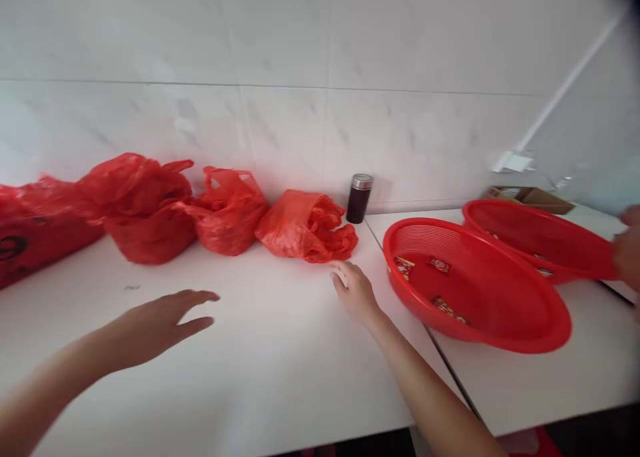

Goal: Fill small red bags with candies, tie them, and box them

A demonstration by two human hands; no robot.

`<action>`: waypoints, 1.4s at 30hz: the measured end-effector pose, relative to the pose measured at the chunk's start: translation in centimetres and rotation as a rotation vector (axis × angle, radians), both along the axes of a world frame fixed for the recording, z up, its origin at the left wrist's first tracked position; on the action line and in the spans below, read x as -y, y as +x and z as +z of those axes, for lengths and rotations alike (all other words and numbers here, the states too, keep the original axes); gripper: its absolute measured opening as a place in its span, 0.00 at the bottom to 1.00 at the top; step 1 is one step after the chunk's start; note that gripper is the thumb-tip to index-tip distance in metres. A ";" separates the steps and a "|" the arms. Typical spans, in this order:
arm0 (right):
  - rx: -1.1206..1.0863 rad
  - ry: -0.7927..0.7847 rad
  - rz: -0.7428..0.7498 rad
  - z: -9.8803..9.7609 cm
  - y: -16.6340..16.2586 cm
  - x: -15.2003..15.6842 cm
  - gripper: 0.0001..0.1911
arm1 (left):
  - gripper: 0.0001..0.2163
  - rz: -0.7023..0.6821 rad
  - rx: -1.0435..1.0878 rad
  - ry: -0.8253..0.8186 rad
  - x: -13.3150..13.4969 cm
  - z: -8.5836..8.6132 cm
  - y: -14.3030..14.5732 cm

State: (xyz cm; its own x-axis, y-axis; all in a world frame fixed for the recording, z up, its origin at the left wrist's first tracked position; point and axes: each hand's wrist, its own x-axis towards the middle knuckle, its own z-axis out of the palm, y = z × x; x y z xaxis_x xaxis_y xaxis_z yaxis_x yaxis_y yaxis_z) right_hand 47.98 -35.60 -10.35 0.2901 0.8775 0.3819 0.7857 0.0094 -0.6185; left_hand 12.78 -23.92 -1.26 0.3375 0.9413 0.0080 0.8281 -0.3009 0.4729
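A pale, marble-patterned wall rises behind the white tabletop, with a white fitting low on its right side. My left hand hangs over the left part of the tabletop, its fingers spread apart and holding nothing. My right hand is nearer the back edge, its fingers loosely bent, also with nothing in them; the fingertips come right up to the low front of a crumpled red bag, though I cannot tell whether they touch it. That bag lies on its side near the back edge, beside a dark flask standing upright. Left of it, along the same edge, sit a knotted bag, a fuller bag and a long red bundle. On my right, past the seam, a red basket holds a few small packets; a second basket sits behind it, near a cardboard box. Another person's hand blurs in at far right.
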 end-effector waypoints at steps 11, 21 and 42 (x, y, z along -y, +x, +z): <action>0.083 -0.083 -0.155 -4.5 4.1 -3.5 0.09 | 0.27 -0.257 -0.134 0.412 -3.1 -8.8 22.8; -0.309 0.141 0.091 -1.2 2.1 7.2 0.09 | 0.22 -0.197 0.283 0.213 2.6 -7.4 20.5; -1.253 0.158 -0.040 -2.8 -1.0 7.7 0.08 | 0.18 0.440 1.217 -0.640 8.4 -9.7 10.7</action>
State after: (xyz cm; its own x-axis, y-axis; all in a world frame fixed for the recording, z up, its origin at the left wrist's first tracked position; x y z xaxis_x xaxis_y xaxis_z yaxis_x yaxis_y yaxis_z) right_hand 47.00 -43.29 -13.11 0.5532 0.8298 -0.0734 -0.3355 0.1413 -0.9314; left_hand 23.44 -32.36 -10.92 0.1160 0.9173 -0.3810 -0.2109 0.3976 0.8930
